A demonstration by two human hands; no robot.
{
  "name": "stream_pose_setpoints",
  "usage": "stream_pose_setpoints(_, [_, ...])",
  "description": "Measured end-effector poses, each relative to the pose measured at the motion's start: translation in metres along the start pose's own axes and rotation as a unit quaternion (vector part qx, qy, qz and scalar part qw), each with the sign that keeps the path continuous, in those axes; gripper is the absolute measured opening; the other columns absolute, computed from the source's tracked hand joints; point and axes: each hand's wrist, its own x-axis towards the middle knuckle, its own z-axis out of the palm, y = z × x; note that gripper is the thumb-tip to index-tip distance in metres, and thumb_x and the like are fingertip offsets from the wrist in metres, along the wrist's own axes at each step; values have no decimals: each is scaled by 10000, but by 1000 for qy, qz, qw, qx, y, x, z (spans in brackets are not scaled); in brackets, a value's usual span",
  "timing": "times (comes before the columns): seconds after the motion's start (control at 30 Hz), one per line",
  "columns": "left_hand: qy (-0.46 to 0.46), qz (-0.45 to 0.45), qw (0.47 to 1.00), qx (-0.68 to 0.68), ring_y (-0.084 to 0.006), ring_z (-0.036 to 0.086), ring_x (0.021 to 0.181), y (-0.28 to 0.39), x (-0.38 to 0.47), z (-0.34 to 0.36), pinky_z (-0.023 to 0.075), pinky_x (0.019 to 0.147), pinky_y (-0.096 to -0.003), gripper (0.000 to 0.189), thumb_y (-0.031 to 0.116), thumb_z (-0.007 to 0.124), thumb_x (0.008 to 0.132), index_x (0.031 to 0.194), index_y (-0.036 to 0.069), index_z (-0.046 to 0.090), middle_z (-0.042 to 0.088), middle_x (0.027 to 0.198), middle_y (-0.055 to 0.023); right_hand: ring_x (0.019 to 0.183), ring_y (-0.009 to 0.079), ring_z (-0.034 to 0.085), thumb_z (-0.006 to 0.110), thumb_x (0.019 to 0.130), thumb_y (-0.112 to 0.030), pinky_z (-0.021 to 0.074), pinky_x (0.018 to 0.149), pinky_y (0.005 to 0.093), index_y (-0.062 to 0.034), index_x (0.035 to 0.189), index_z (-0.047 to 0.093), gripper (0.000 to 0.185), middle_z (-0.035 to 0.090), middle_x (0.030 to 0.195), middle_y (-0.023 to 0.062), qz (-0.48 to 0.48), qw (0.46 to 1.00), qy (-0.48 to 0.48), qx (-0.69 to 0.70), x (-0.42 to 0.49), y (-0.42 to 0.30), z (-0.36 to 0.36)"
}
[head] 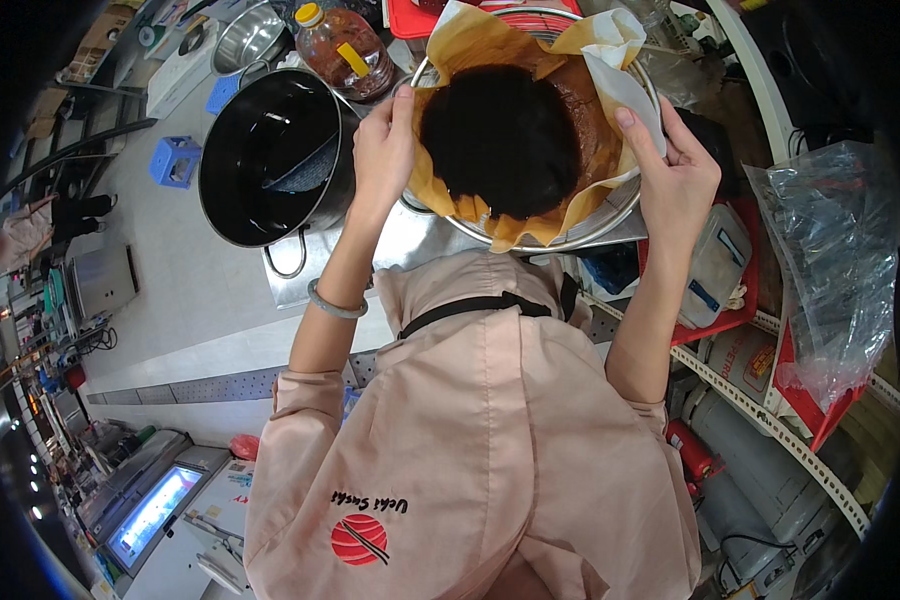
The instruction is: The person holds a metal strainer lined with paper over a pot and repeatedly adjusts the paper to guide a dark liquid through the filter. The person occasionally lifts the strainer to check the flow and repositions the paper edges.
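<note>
In front of me is a round metal strainer lined with brown-stained paper. A pool of dark liquid fills much of the lining. My left hand holds its left side, thumb up along the paper's edge. On the opposite side my right hand pinches a pale fold of the paper at the rim, fingers partly hidden behind it. Close to my left hand, a deep metal pot stands tilted in the view, dark inside, with a bluish reflection or patch within.
Behind the pot are a plastic jar with a yellow cap and a steel bowl. A blue stool is on the floor. To the right hang clear plastic bags by a metal shelf. Another person stands far left.
</note>
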Motion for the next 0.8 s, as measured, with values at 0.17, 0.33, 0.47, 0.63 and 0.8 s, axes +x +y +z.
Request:
stream_pose_setpoints(0.17, [-4,4,1000,-10,-348,708,941,-3,1,0,500,858,-416,606,532,457,1022,1180,-3,694,719,924,-248,888,104,667,827,857,-166,524,787,218,158,1290,579,595,734,1042,171,-4,1000,-2,2,0,2,0])
stream_pose_setpoints(0.33, [-1,-5,1000,-3,-333,710,923,3,-1,0,503,853,-411,603,531,457,1023,1186,0,694,719,912,-243,885,103,665,826,857,-155,524,786,216,162,1290,577,591,733,1040,166,-9,1000,-2,5,0,0,1])
stream_pose_setpoints(0.47, [2,-3,1000,1,-327,712,914,2,-1,1,505,848,-407,604,531,463,1021,1188,-2,693,718,905,-243,881,102,663,826,858,-155,523,779,213,162,1289,576,591,732,1037,167,-11,1000,1,6,0,0,1])
stream_pose_setpoints(0.63, [5,2,1000,-7,-326,712,909,2,-1,1,505,846,-407,607,535,467,1017,1189,-2,692,719,901,-239,867,100,660,829,856,-156,521,763,206,162,1293,573,598,732,1035,168,-10,1000,2,21,1,0,1])
stream_pose_setpoints(0.8, [4,9,1000,-8,-340,710,908,0,1,2,504,843,-411,609,538,461,1017,1175,-1,696,715,887,-238,858,92,656,827,858,-159,517,756,203,160,1292,577,593,734,1028,159,-7,1000,1,10,0,-4,1])
